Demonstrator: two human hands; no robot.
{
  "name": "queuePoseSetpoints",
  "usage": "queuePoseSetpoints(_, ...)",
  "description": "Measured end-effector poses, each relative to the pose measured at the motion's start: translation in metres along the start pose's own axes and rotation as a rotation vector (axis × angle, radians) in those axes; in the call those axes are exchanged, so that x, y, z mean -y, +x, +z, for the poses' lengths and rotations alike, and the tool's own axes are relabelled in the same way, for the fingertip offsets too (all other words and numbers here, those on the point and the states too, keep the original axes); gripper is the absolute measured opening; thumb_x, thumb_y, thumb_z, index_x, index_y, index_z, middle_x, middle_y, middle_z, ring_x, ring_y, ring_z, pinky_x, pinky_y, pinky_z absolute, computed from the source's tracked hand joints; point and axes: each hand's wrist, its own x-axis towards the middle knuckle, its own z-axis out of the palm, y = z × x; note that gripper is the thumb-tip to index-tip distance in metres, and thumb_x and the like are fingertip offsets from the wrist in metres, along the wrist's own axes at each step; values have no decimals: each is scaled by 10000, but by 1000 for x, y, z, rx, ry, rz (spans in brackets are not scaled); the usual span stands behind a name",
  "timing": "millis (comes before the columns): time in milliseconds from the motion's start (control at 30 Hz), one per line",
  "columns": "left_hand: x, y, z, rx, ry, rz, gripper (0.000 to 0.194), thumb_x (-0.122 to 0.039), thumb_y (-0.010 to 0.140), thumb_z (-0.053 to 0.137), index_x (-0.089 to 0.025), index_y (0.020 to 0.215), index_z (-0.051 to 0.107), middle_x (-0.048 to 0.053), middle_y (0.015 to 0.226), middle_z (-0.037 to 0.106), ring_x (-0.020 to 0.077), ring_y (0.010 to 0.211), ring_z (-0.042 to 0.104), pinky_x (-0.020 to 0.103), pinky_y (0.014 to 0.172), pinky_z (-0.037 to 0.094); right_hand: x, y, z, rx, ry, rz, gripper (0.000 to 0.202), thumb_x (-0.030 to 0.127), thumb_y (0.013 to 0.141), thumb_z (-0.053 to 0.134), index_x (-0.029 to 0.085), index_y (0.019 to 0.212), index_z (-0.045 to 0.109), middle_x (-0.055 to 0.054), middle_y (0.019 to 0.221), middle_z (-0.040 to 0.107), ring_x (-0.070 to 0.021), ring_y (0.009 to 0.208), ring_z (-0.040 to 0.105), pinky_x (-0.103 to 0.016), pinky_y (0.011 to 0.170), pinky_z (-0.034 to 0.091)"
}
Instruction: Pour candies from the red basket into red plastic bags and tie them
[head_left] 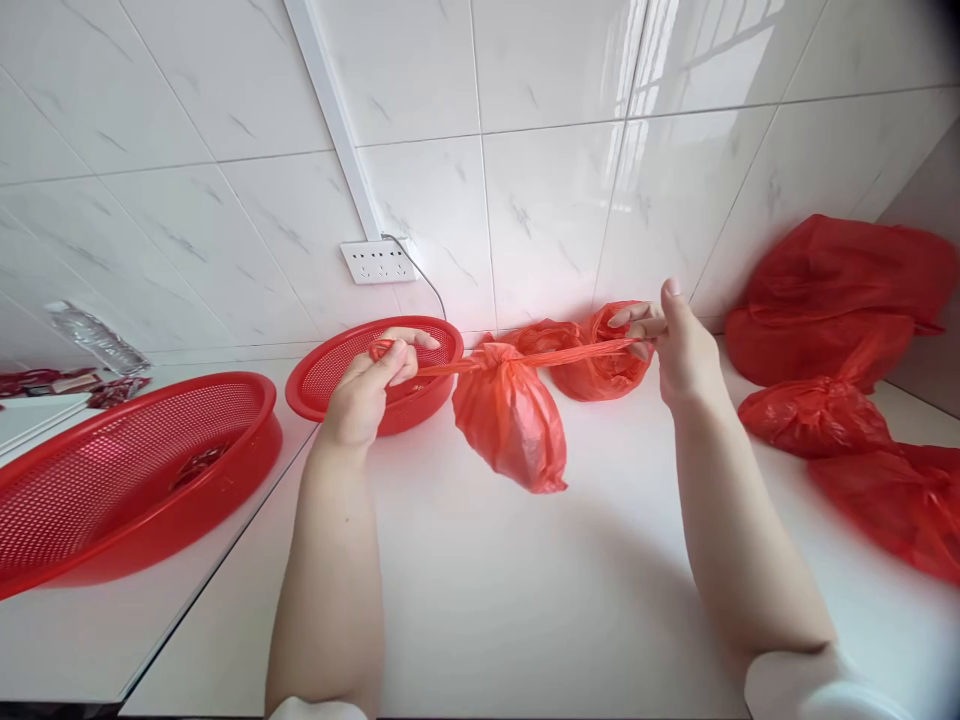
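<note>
A red plastic bag [511, 425] with something in it hangs between my hands, above the white table. Its two handles are pulled out taut sideways from a gathered, knotted neck. My left hand [369, 385] is closed round the end of one handle, in front of a small red basket. The other handle is gripped by my right hand [671, 345], whose thumb points up. What the bag holds is hidden by the plastic. Behind it, another red plastic bag [604, 365] sits by the wall.
At the left stands a large red perforated basket [247, 480] with a few small dark red packets inside. A smaller red basket [420, 410] is by the wall. Several red bags [825, 415] lie at the right. A clear plastic bottle [97, 335] and a power socket [379, 262] are further back.
</note>
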Motion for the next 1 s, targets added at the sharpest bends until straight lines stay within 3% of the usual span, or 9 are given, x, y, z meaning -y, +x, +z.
queuePoseSetpoints(100,4,1,2,56,49,-108,429,-435,949,413,-211,583,404,32,746,521,228,1028,544,376,1020,367,-8,3,-2,-101,22,5,603,650,901,441,207,496,383,-30,576,505,-147,562,510,-288,524,377)
queuePoseSetpoints(200,11,3,9,219,125,-282,431,-500,920,444,-205,609,480,33,851,605,230,1014,558,383,1000,394,-11,2,0,-110,-66,-1,546,564,894,519,204,501,402,-1,522,438,-128,509,447,-278,490,326)
queuePoseSetpoints(333,17,4,20,400,219,-468,393,-555,865,500,-208,758,649,45,923,671,229,933,607,381,921,463,-5,-1,2,54,-379,-19,485,468,905,509,193,512,440,1,535,449,-120,496,399,-286,503,303)
queuePoseSetpoints(467,18,4,29,541,310,-449,321,-490,853,517,-209,777,654,47,968,703,236,971,624,372,908,472,-3,-8,16,251,-585,-229,302,417,876,552,199,668,537,-52,764,608,-192,710,550,-320,648,378)
queuePoseSetpoints(567,15,3,31,538,399,-416,314,-497,861,502,-223,853,656,42,980,701,239,969,631,375,886,470,-18,-22,40,480,-545,-224,338,515,720,724,224,792,569,-67,837,630,-261,845,596,-393,799,403)
queuePoseSetpoints(633,11,2,30,503,423,-414,336,-521,864,501,-238,969,650,47,1010,698,242,980,635,368,866,475,-35,-34,60,592,-522,-86,477,566,565,822,244,695,496,-20,646,553,-272,780,600,-426,806,419)
queuePoseSetpoints(767,0,-2,27,437,464,-410,364,-551,866,510,-260,1046,632,48,1060,694,233,993,644,321,827,483,-59,-42,81,670,-573,27,624,323,460,904,258,496,285,76,403,278,-193,533,510,-418,687,451)
queuePoseSetpoints(867,-7,-5,24,434,551,-421,377,-586,862,508,-263,1011,633,44,1059,691,239,971,641,294,767,482,-58,-26,59,675,-580,35,513,176,565,814,238,427,324,66,370,293,-127,447,420,-363,606,429)
queuePoseSetpoints(1000,-11,-7,19,515,628,-457,362,-597,881,478,-281,978,624,10,1037,684,232,949,624,273,748,468,-34,0,-21,542,-555,68,337,134,614,706,226,431,438,39,394,404,-112,440,394,-312,544,385)
